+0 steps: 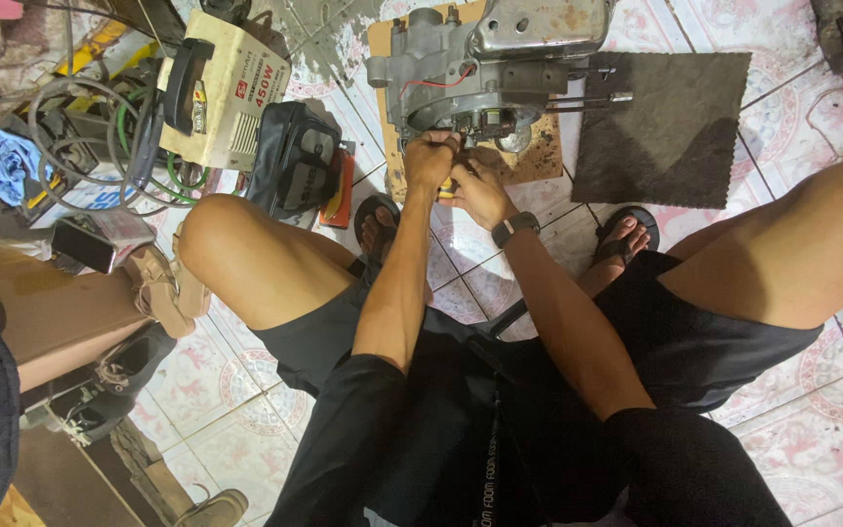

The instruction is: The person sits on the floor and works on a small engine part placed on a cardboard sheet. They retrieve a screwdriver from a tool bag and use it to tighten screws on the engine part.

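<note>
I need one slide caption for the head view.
Both hands, left hand and right hand, work on a grey engine.

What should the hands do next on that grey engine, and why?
Probably keep the left hand steadying while the right hand turns the yellow-handled tool a little. Both hands are pressed together at the lower edge of the grey engine on its wooden board; the tool's tip is hidden.

Both hands against grey engine
</note>
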